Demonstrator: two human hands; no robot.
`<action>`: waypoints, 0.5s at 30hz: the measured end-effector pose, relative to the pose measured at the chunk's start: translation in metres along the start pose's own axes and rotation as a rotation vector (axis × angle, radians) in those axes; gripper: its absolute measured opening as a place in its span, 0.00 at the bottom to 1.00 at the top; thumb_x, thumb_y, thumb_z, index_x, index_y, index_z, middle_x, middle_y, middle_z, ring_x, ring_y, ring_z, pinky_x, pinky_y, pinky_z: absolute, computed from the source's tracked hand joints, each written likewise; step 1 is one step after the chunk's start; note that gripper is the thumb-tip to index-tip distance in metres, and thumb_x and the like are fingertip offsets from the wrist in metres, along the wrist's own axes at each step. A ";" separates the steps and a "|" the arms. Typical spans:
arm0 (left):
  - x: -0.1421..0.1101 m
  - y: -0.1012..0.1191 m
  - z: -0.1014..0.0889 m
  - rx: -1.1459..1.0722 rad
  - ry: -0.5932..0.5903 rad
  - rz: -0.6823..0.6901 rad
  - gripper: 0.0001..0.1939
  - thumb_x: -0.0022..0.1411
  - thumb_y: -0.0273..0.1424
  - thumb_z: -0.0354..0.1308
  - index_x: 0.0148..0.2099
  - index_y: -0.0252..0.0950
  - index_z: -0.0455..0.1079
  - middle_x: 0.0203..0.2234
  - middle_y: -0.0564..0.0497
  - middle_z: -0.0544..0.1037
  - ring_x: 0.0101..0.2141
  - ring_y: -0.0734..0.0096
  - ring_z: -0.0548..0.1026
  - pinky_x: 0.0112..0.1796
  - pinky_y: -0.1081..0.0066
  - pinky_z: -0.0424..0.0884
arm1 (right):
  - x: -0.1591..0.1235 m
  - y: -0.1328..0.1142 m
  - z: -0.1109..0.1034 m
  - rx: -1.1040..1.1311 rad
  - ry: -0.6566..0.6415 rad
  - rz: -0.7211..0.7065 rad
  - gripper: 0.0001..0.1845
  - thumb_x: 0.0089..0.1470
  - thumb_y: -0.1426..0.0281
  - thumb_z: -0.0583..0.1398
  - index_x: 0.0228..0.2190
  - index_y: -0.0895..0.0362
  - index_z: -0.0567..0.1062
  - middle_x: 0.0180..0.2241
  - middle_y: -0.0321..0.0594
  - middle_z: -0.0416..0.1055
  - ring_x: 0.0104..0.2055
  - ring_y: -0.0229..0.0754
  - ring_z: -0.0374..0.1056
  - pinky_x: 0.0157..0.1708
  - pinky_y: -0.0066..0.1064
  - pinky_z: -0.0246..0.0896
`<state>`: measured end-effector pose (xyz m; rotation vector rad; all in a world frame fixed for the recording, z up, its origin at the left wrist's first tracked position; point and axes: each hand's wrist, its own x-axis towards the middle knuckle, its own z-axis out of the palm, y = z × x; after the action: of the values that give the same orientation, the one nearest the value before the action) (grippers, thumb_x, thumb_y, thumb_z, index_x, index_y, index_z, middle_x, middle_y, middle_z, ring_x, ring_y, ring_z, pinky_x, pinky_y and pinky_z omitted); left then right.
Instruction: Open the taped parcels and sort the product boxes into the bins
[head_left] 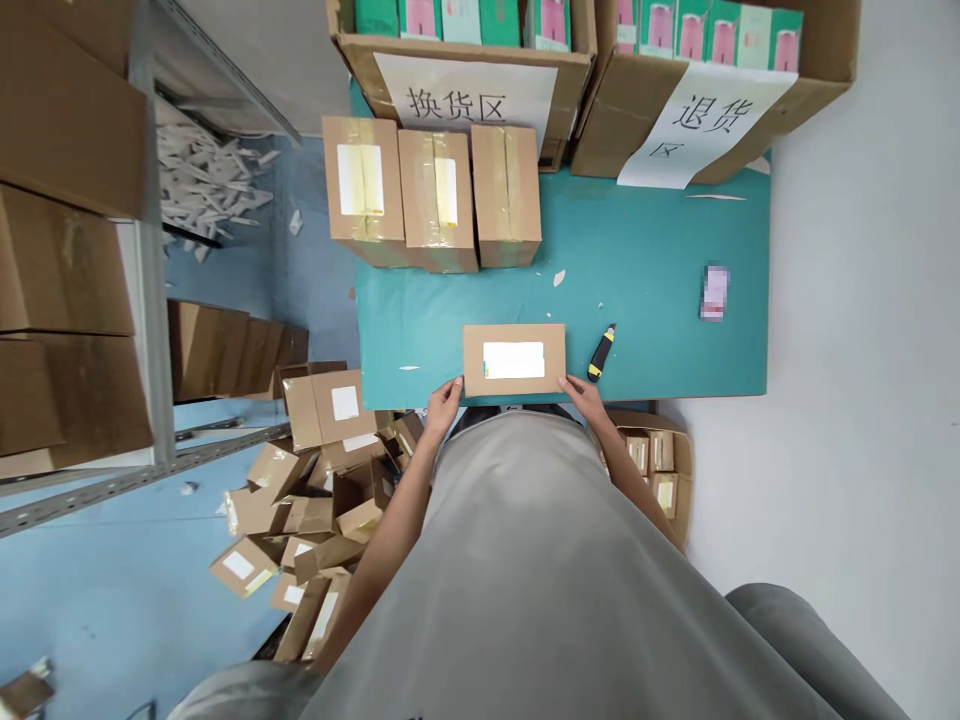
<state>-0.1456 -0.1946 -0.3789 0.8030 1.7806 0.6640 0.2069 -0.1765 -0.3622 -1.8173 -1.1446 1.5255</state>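
A small brown cardboard box (pixel 514 360) with a white label lies flat at the near edge of the teal table (pixel 652 300). My left hand (pixel 444 398) touches its lower left corner and my right hand (pixel 583 392) touches its lower right corner. The fingers of both hands curl against the box's near edge. A yellow and black utility knife (pixel 601 353) lies on the table just right of the box, close to my right hand.
Three taped brown boxes (pixel 431 195) stand at the table's back left. Two large open cartons (pixel 465 80) (pixel 712 90) with paper signs hold green and pink packages. A pile of small boxes (pixel 315 500) covers the floor at left. Metal shelving (pixel 146 250) with cartons stands at far left.
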 end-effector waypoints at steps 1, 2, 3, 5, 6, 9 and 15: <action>-0.001 0.003 0.002 0.004 -0.008 0.004 0.32 0.72 0.61 0.58 0.43 0.36 0.83 0.37 0.45 0.87 0.47 0.55 0.83 0.50 0.63 0.80 | 0.000 -0.001 0.001 0.004 -0.012 -0.006 0.43 0.52 0.29 0.66 0.45 0.53 0.90 0.48 0.45 0.88 0.59 0.61 0.79 0.63 0.51 0.75; -0.001 0.006 0.003 0.010 -0.013 0.005 0.32 0.73 0.61 0.57 0.41 0.36 0.83 0.35 0.46 0.86 0.46 0.56 0.83 0.49 0.64 0.80 | 0.000 -0.002 0.002 -0.001 -0.019 -0.019 0.43 0.52 0.28 0.66 0.43 0.53 0.90 0.47 0.45 0.88 0.58 0.61 0.79 0.63 0.50 0.75; -0.001 0.009 0.004 0.019 -0.012 0.004 0.32 0.73 0.60 0.57 0.40 0.36 0.82 0.33 0.46 0.85 0.45 0.56 0.82 0.48 0.65 0.79 | 0.001 -0.003 0.004 -0.018 -0.021 -0.038 0.43 0.53 0.27 0.65 0.41 0.53 0.89 0.45 0.45 0.87 0.56 0.60 0.79 0.61 0.49 0.76; 0.000 0.015 0.004 0.046 0.011 -0.004 0.31 0.74 0.59 0.56 0.37 0.36 0.82 0.33 0.46 0.85 0.44 0.57 0.82 0.48 0.65 0.79 | 0.003 -0.005 0.008 -0.086 -0.016 -0.084 0.42 0.55 0.26 0.61 0.33 0.54 0.86 0.40 0.44 0.86 0.52 0.58 0.79 0.57 0.44 0.76; 0.001 0.019 0.002 0.064 0.031 -0.006 0.31 0.75 0.58 0.56 0.37 0.36 0.82 0.34 0.45 0.86 0.44 0.56 0.82 0.49 0.65 0.78 | 0.004 -0.007 0.011 -0.122 -0.014 -0.100 0.43 0.57 0.26 0.60 0.29 0.54 0.83 0.38 0.44 0.84 0.49 0.56 0.78 0.55 0.42 0.76; 0.001 0.034 -0.012 0.125 0.097 0.034 0.30 0.75 0.56 0.57 0.39 0.35 0.84 0.41 0.43 0.88 0.45 0.54 0.83 0.51 0.63 0.77 | 0.014 -0.010 0.023 -0.148 -0.047 -0.084 0.43 0.57 0.25 0.59 0.24 0.54 0.77 0.30 0.42 0.78 0.45 0.52 0.76 0.49 0.37 0.75; -0.034 0.105 -0.026 0.386 0.095 0.368 0.30 0.79 0.56 0.54 0.53 0.36 0.85 0.54 0.39 0.86 0.54 0.47 0.82 0.60 0.58 0.73 | 0.039 -0.008 0.033 0.103 -0.121 0.038 0.40 0.62 0.30 0.59 0.43 0.53 0.85 0.43 0.45 0.84 0.50 0.51 0.79 0.51 0.41 0.80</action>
<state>-0.1396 -0.1573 -0.2720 1.4047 1.8931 0.6072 0.1735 -0.1442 -0.3844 -1.7077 -1.0700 1.7042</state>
